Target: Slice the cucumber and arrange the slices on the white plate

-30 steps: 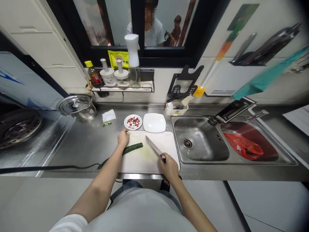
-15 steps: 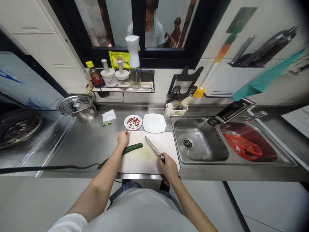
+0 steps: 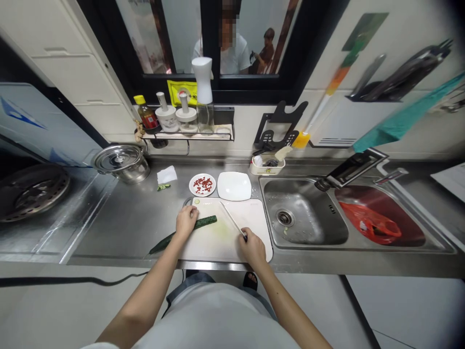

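A long green cucumber (image 3: 205,222) lies slantwise over the left edge of the white cutting board (image 3: 250,218), its far left end on the steel counter. My left hand (image 3: 186,221) is over the cucumber's middle, fingers bent; whether they grip it is hard to make out. One round cucumber slice (image 3: 196,201) rests at the board's upper left corner. In my right hand (image 3: 252,246) is a knife (image 3: 232,219), gripped by its dark handle, the blade pointing up and left above the board. Beyond the board are a plate of red pieces (image 3: 202,184) and a bare white plate (image 3: 234,185).
To the right is a double sink (image 3: 308,213) with a red bag (image 3: 374,225) in its far basin. A lidded steel pot (image 3: 123,162) and a white paper (image 3: 166,174) stand at the back left. A condiment shelf (image 3: 189,135) hangs below the window.
My left hand has moved down from the board's upper left corner to the cucumber, leaving the round slice in view. The knife blade has turned more edge-on.
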Available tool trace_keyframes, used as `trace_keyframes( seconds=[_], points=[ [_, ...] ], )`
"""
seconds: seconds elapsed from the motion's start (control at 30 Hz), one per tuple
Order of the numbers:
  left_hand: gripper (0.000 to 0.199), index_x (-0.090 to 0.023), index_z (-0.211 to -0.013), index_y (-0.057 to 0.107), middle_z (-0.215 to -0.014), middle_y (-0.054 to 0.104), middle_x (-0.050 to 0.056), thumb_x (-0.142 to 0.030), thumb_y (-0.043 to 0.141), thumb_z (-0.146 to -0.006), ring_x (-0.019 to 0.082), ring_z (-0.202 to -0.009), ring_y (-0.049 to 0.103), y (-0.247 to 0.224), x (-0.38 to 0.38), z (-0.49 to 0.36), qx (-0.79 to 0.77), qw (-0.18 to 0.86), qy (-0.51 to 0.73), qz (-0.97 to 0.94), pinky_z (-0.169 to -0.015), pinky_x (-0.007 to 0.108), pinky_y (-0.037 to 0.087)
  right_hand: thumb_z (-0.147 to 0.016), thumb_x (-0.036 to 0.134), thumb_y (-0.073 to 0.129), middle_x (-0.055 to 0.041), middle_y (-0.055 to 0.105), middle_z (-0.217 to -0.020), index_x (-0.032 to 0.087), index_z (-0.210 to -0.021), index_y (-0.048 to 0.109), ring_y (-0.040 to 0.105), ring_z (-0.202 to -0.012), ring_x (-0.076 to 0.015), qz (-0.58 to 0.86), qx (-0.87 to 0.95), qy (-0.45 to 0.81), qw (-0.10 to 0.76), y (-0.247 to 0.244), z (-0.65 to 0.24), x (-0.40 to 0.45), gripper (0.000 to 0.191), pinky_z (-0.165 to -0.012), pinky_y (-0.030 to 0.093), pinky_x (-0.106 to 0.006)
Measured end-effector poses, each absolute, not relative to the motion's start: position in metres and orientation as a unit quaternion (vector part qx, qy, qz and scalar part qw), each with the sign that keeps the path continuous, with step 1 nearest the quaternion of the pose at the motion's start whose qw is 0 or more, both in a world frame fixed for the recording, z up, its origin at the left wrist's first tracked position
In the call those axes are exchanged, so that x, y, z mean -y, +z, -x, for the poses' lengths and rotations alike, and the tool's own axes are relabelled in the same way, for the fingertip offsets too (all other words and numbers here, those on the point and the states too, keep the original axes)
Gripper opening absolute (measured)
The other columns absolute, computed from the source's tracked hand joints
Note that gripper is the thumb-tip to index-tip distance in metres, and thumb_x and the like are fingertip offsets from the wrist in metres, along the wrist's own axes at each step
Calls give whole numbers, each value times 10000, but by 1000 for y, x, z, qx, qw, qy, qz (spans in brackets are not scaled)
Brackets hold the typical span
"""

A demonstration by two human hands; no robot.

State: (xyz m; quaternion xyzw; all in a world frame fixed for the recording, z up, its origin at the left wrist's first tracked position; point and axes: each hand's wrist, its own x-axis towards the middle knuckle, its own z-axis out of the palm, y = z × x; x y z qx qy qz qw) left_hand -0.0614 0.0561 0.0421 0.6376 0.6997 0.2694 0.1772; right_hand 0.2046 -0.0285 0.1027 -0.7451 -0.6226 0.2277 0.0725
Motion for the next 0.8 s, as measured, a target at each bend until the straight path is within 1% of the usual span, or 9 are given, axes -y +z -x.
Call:
trace_keyframes(
  seconds=[0.17, 0.33, 0.5, 0.63, 0.8],
  points=[
    [191, -205, -932, 675, -950, 652, 67, -324, 543, -863, 222, -950, 591, 47, -41, 48, -642, 175, 285, -690, -889, 371, 462, -936, 291, 362, -28, 701, -876, 220, -1045, 595, 616, -782, -159, 734, 628, 252, 64, 102, -196, 23, 267, -621, 300, -240],
    [210, -232, -979, 688, -964, 657, 56, -343, 537, -885, 200, -972, 580, 55, -38, 37, -571, 171, 277, -754, -906, 360, 450, -971, 268, 311, -61, 699, -946, 176, -1070, 570, 614, -847, -154, 695, 655, 290, 67, 106, -181, 14, 292, -666, 326, -225],
    [243, -250, -1037, 700, -987, 666, 50, -332, 508, -914, 178, -967, 580, 55, -40, 32, -502, 168, 264, -806, -878, 327, 452, -970, 251, 315, -108, 694, -988, 151, -1132, 553, 632, -891, -188, 678, 678, 286, 2, 114, -166, 8, 305, -707, 355, -247],
    [247, -251, -1041, 709, -984, 677, 42, -323, 508, -918, 172, -942, 583, 50, -41, 29, -502, 169, 249, -811, -849, 309, 456, -964, 236, 299, -130, 690, -999, 144, -1146, 549, 638, -918, -208, 680, 677, 282, -23, 121, -157, 7, 322, -729, 384, -264],
    [244, -264, -1049, 708, -964, 675, 33, -322, 510, -918, 167, -925, 578, 43, -39, 27, -512, 168, 240, -807, -815, 291, 457, -964, 219, 270, -147, 689, -1001, 123, -1164, 550, 640, -941, -223, 676, 682, 279, -26, 123, -149, 7, 357, -743, 407, -278]
  ],
)
